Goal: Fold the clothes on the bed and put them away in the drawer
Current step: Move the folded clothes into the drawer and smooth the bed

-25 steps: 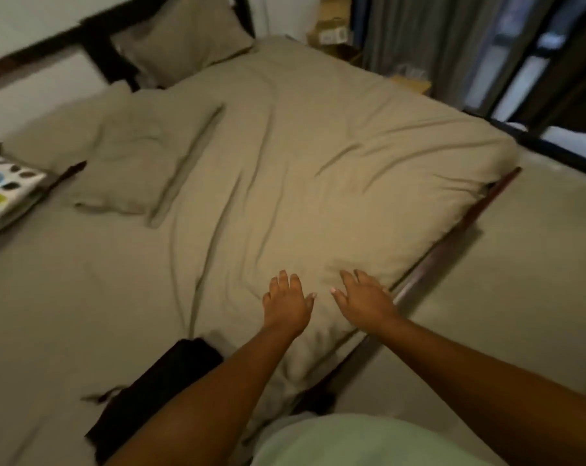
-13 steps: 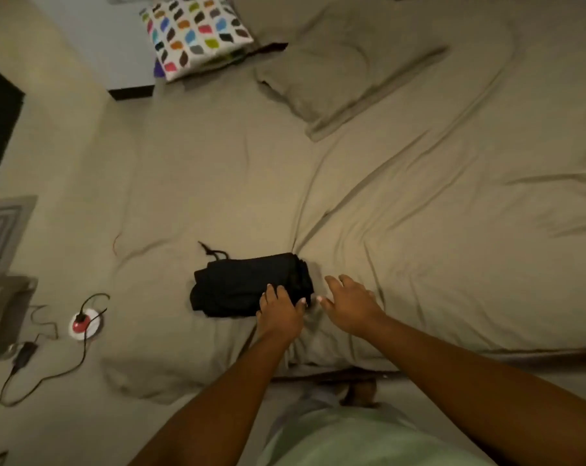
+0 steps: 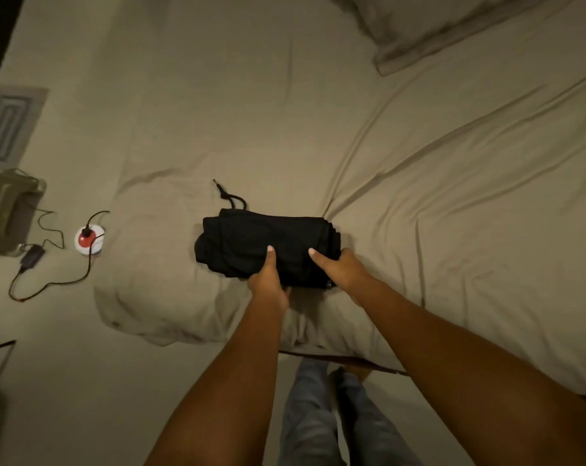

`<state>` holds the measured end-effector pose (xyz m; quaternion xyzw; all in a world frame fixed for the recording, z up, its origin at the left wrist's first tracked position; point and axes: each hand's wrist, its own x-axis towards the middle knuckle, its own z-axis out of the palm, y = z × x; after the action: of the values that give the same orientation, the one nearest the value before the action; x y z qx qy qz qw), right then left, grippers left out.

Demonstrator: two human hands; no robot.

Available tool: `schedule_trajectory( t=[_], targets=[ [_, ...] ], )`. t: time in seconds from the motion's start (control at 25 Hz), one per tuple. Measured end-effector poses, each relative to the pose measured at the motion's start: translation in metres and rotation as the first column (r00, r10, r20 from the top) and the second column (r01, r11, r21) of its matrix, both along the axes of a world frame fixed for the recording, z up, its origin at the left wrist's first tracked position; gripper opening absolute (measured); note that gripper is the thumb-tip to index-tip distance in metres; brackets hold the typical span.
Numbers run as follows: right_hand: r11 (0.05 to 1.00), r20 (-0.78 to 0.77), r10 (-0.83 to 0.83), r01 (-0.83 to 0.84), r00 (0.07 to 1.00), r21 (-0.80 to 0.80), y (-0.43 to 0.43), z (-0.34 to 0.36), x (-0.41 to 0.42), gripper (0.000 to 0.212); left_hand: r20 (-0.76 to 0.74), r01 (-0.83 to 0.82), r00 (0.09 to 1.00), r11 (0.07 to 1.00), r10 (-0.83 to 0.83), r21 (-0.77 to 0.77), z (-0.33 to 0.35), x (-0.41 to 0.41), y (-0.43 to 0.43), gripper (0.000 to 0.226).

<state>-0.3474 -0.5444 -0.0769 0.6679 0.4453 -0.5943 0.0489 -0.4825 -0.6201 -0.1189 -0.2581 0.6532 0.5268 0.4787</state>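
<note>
A folded black garment [image 3: 268,243] lies on the bed [image 3: 284,112], close to its near edge and towards the left corner of the tan cover; a thin black drawstring [image 3: 229,196] trails from the bundle's far side onto the cover. Both hands take hold of the bundle along its near edge. The left hand [image 3: 268,280] pinches it near the middle, thumb flat on top and the fingers tucked out of sight under the fabric; the right hand [image 3: 343,270] grips the right end, thumb on top and fingers curled round the side. The garment rests on the cover, which puckers just beside it.

A pillow [image 3: 436,25] in the same tan cloth lies at the far right of the bed, well apart from the bundle. On the floor [image 3: 66,381] to the left sits a round red-and-white socket [image 3: 89,239] with a cable [image 3: 49,284] looping away from it; farther off lies a patterned rug [image 3: 5,126]. The person's legs [image 3: 311,415], in jeans, stand at the bed's edge.
</note>
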Motion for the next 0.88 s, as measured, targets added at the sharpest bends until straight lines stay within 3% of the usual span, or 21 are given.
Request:
schedule_trajectory(
  t=[0.08,0.12,0.24,0.36,0.52,0.64,0.76,0.88],
  targets=[
    [0.993,-0.001,-0.114,0.114,0.993,-0.007,0.000,-0.024,-0.010,0.135,0.070,-0.104,0.992,0.994,0.102,0.021,-0.007,-0.001,0.005,0.073],
    [0.985,-0.027,-0.171,0.171,0.985,-0.020,-0.001,-0.031,-0.014,0.135,0.100,-0.129,0.987,0.990,0.124,0.047,-0.007,0.000,0.006,0.068],
    [0.920,-0.139,-0.370,0.342,0.918,-0.191,-0.007,-0.024,-0.027,0.104,0.162,-0.199,0.969,0.976,0.184,0.084,0.004,0.003,0.012,0.052],
    [0.854,-0.218,-0.453,0.350,0.865,-0.385,-0.004,-0.017,-0.029,0.074,0.232,-0.241,0.949,0.965,0.212,0.103,0.017,0.000,0.018,0.044],
    [0.745,-0.345,-0.655,0.496,0.673,-0.445,-0.006,-0.012,-0.030,0.043,0.289,-0.162,0.949,0.982,0.128,0.097,0.028,0.004,-0.001,0.044],
    [0.755,-0.398,-0.653,0.514,0.644,-0.407,-0.017,-0.006,-0.020,0.051,0.321,-0.174,0.941,0.967,0.107,0.188,0.036,0.006,-0.020,0.045],
    [0.768,-0.463,-0.636,0.452,0.617,-0.453,-0.025,0.015,0.010,0.041,0.352,-0.266,0.925,0.903,0.141,0.337,0.040,-0.004,-0.031,0.050],
    [0.768,-0.498,-0.637,0.430,0.588,-0.475,-0.029,0.041,0.053,0.042,0.320,-0.185,0.945,0.908,0.060,0.376,0.050,-0.009,-0.033,0.060]
  ],
)
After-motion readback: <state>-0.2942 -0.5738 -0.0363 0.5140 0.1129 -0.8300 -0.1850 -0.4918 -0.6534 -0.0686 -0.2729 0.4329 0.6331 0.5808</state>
